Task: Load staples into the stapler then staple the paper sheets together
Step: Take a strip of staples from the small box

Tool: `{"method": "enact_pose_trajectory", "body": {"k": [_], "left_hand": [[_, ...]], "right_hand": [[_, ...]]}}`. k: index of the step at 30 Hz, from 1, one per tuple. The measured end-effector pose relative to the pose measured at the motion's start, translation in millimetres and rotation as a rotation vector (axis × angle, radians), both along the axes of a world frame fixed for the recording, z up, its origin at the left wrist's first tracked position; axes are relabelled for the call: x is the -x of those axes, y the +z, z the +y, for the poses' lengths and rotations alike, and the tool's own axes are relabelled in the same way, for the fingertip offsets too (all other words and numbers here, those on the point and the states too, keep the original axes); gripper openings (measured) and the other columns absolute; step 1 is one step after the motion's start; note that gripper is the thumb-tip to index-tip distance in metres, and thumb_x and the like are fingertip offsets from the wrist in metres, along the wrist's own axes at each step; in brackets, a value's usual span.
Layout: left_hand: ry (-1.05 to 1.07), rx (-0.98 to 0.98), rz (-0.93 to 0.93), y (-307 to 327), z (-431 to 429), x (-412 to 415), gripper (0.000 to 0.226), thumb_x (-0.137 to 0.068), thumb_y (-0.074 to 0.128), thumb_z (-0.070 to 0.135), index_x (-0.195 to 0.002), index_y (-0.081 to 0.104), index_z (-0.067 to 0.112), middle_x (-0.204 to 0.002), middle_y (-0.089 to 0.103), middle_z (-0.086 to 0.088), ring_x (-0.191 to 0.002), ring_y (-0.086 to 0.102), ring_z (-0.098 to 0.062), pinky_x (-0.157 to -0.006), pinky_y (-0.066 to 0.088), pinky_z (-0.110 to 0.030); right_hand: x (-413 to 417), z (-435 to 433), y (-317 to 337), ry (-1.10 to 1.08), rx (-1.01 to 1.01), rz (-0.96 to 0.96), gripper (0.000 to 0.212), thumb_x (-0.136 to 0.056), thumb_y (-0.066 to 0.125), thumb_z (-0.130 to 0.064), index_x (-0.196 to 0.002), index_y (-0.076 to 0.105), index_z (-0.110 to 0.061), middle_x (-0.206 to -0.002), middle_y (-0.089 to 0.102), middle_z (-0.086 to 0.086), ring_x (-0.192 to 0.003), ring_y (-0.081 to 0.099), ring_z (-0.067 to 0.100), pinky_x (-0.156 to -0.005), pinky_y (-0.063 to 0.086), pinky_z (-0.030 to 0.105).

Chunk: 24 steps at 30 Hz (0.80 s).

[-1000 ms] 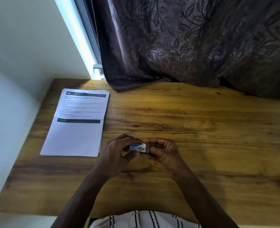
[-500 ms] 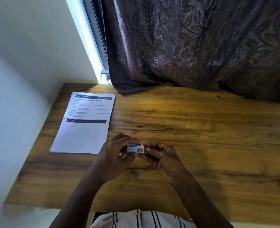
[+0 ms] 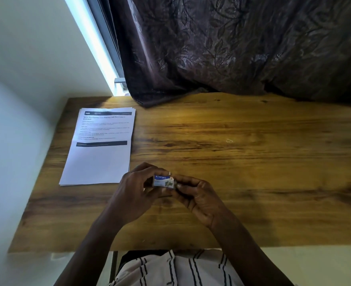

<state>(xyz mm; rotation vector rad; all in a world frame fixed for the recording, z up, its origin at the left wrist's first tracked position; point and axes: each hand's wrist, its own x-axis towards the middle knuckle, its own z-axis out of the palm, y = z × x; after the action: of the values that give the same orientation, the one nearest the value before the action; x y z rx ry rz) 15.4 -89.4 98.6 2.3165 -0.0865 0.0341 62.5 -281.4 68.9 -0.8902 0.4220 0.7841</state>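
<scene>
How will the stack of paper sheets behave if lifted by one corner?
Probably floppy: the paper sheets look thin and lie flat. Their edges are slightly fanned and nothing visibly binds them, so they may slide apart on the wooden table.

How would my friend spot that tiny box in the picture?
Start at the wooden table and go just right of the white paper stack. There the left hand and right hand pinch a tiny box between them. It is the only blue-and-white thing, with printing on top.
</scene>
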Motion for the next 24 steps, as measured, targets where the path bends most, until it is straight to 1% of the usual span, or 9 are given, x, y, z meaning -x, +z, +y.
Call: {"method": "enact_pose_trajectory", "body": {"k": [3, 6, 9, 11, 12, 14, 17, 21, 24], "left_hand": [[0.023, 0.005, 0.01, 2.6, -2.9, 1.8, 0.041, -0.082, 0.085, 0.012, -0.117, 0.073, 0.029, -0.111, 0.066, 0.016, -0.097, 0.07, -0.007, -0.08, 0.063, -0.036], [0.007, -0.035, -0.019, 5.6, -7.1, 3.7, 0.041, -0.081, 0.084, 0.008, -0.116, 0.073, 0.027, -0.112, 0.065, 0.015, -0.095, 0.07, -0.006, -0.079, 0.062, -0.033], [-0.006, -0.076, -0.032, 5.8, -7.9, 5.4, 0.046, -0.08, 0.085, 0.004, -0.119, 0.073, 0.024, -0.112, 0.065, 0.012, -0.093, 0.069, -0.004, -0.076, 0.062, -0.029], [-0.001, -0.072, -0.019, 3.8, -7.5, 5.4, 0.046, -0.08, 0.085, 0.003, -0.119, 0.073, 0.026, -0.113, 0.064, 0.014, -0.094, 0.069, -0.004, -0.078, 0.062, -0.028], [0.009, -0.051, -0.003, 3.2, -6.9, 5.7, 0.045, -0.08, 0.084, 0.004, -0.118, 0.073, 0.026, -0.113, 0.065, 0.014, -0.096, 0.07, -0.004, -0.079, 0.062, -0.028], [0.041, 0.029, 0.042, 3.4, -5.3, 5.9, 0.042, -0.082, 0.084, 0.005, -0.115, 0.074, 0.029, -0.113, 0.068, 0.015, -0.098, 0.07, -0.003, -0.082, 0.062, -0.027], [0.059, 0.138, 0.114, 6.0, -3.3, 4.9, 0.044, -0.082, 0.086, 0.009, -0.109, 0.072, 0.041, -0.111, 0.072, 0.015, -0.098, 0.071, -0.002, -0.082, 0.061, -0.023], [0.105, 0.278, 0.184, 5.1, -2.0, 3.7, 0.042, -0.079, 0.087, 0.006, -0.109, 0.076, 0.035, -0.108, 0.077, 0.01, -0.099, 0.075, -0.014, -0.088, 0.062, -0.036], [0.108, 0.303, 0.193, 4.8, -0.3, 2.8, 0.041, -0.08, 0.086, 0.005, -0.109, 0.077, 0.032, -0.109, 0.078, 0.008, -0.1, 0.075, -0.018, -0.09, 0.062, -0.043]], "right_hand": [[5.0, 0.8, 0.7, -0.014, -0.051, 0.025, 0.025, -0.093, 0.054, 0.017, -0.1, 0.075, 0.005, -0.101, 0.076, 0.023, -0.081, 0.078, 0.026, -0.067, 0.063, 0.025], [8.9, 1.0, 1.2, -0.012, -0.052, -0.005, 0.025, -0.094, 0.053, 0.016, -0.102, 0.074, 0.005, -0.096, 0.077, 0.022, -0.078, 0.078, 0.026, -0.073, 0.064, 0.027], [10.8, -0.8, 0.8, 0.002, -0.063, -0.034, 0.024, -0.096, 0.052, 0.012, -0.106, 0.073, 0.008, -0.104, 0.075, 0.027, -0.085, 0.078, 0.031, -0.083, 0.062, 0.032], [11.3, -2.6, 1.8, 0.029, -0.095, -0.056, 0.024, -0.093, 0.058, 0.005, -0.112, 0.071, 0.009, -0.107, 0.074, 0.029, -0.088, 0.077, 0.033, -0.087, 0.06, 0.033], [11.5, -3.3, 1.5, 0.039, -0.106, -0.064, 0.026, -0.09, 0.063, 0.002, -0.114, 0.071, 0.009, -0.109, 0.074, 0.029, -0.089, 0.077, 0.033, -0.087, 0.061, 0.032], [11.6, -4.3, -0.1, 0.038, -0.105, -0.046, 0.03, -0.081, 0.071, 0.0, -0.111, 0.074, 0.005, -0.112, 0.073, 0.029, -0.089, 0.075, 0.032, -0.079, 0.064, 0.028], [10.9, -6.4, -3.1, 0.008, -0.088, -0.001, 0.023, -0.075, 0.074, 0.001, -0.097, 0.08, -0.002, -0.104, 0.076, 0.023, -0.081, 0.071, 0.024, -0.068, 0.063, 0.024], [10.5, -7.1, 1.6, -0.015, -0.115, -0.011, 0.021, -0.077, 0.071, 0.005, -0.097, 0.078, 0.001, -0.1, 0.076, 0.021, -0.078, 0.073, 0.022, -0.067, 0.063, 0.024], [9.4, -6.6, 5.4, -0.022, -0.105, -0.031, 0.018, -0.086, 0.065, 0.011, -0.096, 0.076, 0.002, -0.098, 0.076, 0.02, -0.077, 0.074, 0.021, -0.066, 0.063, 0.024]]}}
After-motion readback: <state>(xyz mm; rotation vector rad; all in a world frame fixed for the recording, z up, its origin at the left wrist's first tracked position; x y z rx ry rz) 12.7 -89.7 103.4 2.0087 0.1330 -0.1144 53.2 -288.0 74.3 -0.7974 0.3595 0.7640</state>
